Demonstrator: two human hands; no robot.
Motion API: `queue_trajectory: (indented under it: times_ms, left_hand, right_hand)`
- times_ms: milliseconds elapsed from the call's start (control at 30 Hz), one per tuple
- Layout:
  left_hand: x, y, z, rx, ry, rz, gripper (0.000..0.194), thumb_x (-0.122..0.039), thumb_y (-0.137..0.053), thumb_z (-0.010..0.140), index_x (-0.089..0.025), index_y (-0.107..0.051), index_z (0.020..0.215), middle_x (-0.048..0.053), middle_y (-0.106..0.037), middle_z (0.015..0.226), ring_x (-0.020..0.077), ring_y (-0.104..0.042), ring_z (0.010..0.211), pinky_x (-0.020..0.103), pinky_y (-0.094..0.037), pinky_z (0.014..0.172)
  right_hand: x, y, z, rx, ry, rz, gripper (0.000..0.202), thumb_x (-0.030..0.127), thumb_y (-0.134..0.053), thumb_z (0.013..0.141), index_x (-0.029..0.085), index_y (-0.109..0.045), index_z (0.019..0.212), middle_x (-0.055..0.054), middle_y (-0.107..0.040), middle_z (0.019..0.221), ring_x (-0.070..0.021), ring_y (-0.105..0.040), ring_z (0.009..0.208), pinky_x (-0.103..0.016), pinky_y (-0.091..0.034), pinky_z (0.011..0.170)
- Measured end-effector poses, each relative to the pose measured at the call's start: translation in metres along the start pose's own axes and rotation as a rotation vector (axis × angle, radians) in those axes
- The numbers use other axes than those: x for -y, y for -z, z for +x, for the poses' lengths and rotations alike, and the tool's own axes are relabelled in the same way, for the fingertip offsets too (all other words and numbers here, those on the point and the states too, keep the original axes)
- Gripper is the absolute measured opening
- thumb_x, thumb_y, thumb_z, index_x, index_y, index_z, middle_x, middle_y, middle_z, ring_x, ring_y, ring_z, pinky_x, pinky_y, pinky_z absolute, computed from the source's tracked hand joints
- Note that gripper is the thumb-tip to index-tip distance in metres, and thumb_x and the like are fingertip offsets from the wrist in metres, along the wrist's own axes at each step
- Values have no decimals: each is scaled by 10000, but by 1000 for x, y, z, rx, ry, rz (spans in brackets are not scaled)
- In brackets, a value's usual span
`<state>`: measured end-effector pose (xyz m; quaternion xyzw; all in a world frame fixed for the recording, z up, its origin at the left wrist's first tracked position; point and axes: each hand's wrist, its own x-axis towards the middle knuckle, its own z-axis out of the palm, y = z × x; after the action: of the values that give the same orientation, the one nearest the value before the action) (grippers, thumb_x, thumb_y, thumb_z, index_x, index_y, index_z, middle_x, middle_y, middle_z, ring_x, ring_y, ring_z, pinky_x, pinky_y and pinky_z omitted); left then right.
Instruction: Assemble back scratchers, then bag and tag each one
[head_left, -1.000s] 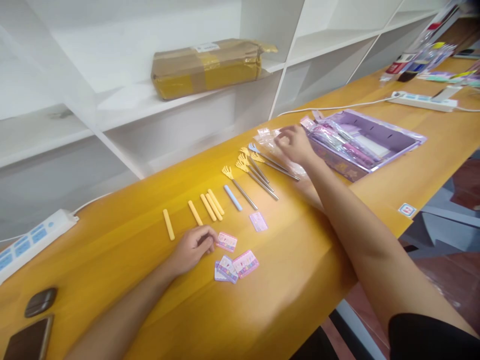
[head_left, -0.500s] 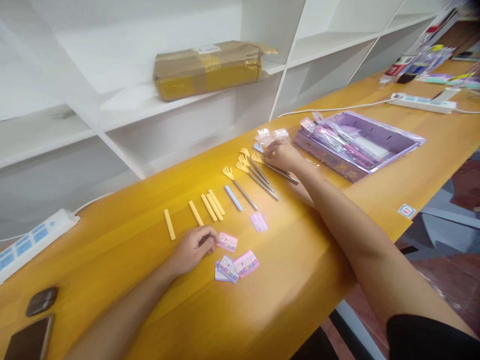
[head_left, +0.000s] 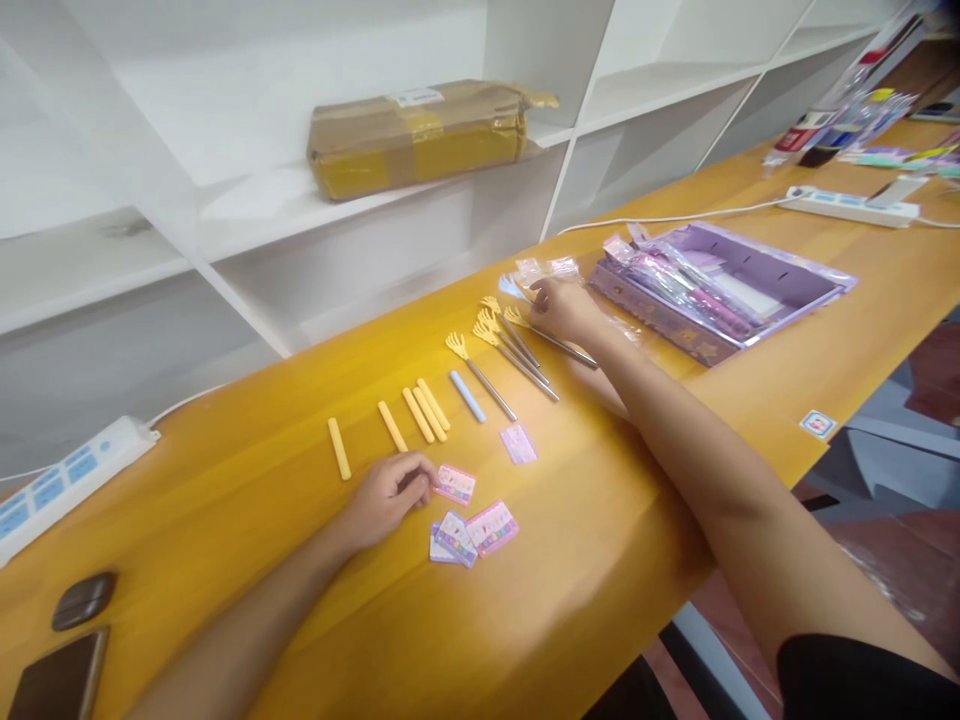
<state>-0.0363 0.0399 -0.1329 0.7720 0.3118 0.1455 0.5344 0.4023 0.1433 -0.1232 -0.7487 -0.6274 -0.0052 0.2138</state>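
Note:
My right hand (head_left: 564, 308) has its fingers closed on a blue hand-shaped scratcher (head_left: 511, 287), whose rod is mostly hidden. Beside it several yellow scratchers (head_left: 487, 335) with metal rods lie on the table. My left hand (head_left: 394, 495) rests curled on the tabletop, fingertips at the edge of a pink card (head_left: 455, 484); whether it grips the card is unclear. Overlapping cards (head_left: 493, 527) lie just below, and a purple card (head_left: 519, 444) is to the right. Several yellow tubes (head_left: 424, 413) and one blue tube (head_left: 467, 396) lie above my left hand.
A purple box (head_left: 780, 265) holds wrapped items at the right, with clear wrappers (head_left: 562, 268) beside it. Power strips (head_left: 75, 480) lie left and far right. Bottles (head_left: 806, 135) stand far right; a phone (head_left: 58, 678) is lower left. A taped parcel (head_left: 420, 140) sits on the shelf.
My right hand has shifted slightly, and the blue scratcher's head has moved a little up and left, showing more of itself. My left hand has stayed in place.

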Motion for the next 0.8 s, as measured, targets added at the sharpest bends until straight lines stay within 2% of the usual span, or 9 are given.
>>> queue_trajectory:
  times_ms: [100,167,233,333,400,500,633,733,800]
  left_hand:
    - [0,0,0,2,4,-13,195,-261,-501,1025,-179,-663,952,18,-673,804,144,-623,726,271,-499,712]
    - [-1,0,0,3,4,-17,197,-264,-501,1025,-180,-664,954,17,-671,800,144,-622,723,270,-499,708]
    - [-1,0,0,1,2,-16,194,-264,-505,1024,-180,-665,955,18,-671,800,146,-625,725,272,-500,712]
    - [0,-1,0,-3,2,-14,192,-266,-507,1025,-179,-664,956,21,-672,804,147,-628,729,275,-502,719]
    - [0,-1,0,-4,4,-15,187,-264,-509,1024,-179,-662,957,20,-669,804,147,-626,732,276,-501,721]
    - [1,0,0,-7,5,-22,180,-259,-513,1021,-181,-661,956,17,-662,796,147,-620,730,277,-497,716]
    - [0,0,-1,-7,2,-20,188,-272,-514,1029,-183,-664,958,13,-657,793,146,-617,725,279,-490,712]
    - [-1,-1,-3,1,1,-27,196,-294,-520,1040,-183,-655,951,14,-650,786,144,-615,726,280,-489,715]
    - [0,-3,-3,-16,-9,-114,170,-326,-524,1049,-193,-630,1051,11,-636,819,147,-627,746,283,-501,717]
  right_hand:
    - [15,13,1,-159,117,10,312,179,-557,874,94,-731,1118,-189,-676,1135,-256,-637,954,-333,-464,870]
    - [30,25,-1,-179,184,39,296,186,-501,908,100,-740,1060,-190,-661,1123,-260,-619,990,-335,-451,881]
    - [51,36,-7,-109,226,61,288,208,-475,935,119,-734,1022,-157,-684,1040,-240,-616,936,-317,-435,841]
    - [90,43,-24,121,253,39,285,283,-473,973,144,-719,939,-100,-707,852,-189,-593,744,-284,-397,728]
    - [117,37,-40,280,291,-13,341,353,-461,1004,150,-726,937,-100,-724,831,-180,-605,715,-275,-386,703]
    - [150,18,-64,421,341,-172,429,463,-479,1007,139,-758,964,-158,-757,913,-237,-683,823,-290,-408,722]
    - [169,-3,-82,458,344,-226,433,442,-504,976,112,-779,920,-209,-759,939,-304,-720,877,-317,-431,724]
    - [172,-2,-83,454,332,-215,394,403,-516,953,110,-773,887,-196,-755,893,-276,-715,825,-302,-415,695]
    - [175,4,-83,440,321,-152,392,422,-511,959,126,-748,857,-149,-743,825,-222,-680,744,-280,-387,656]
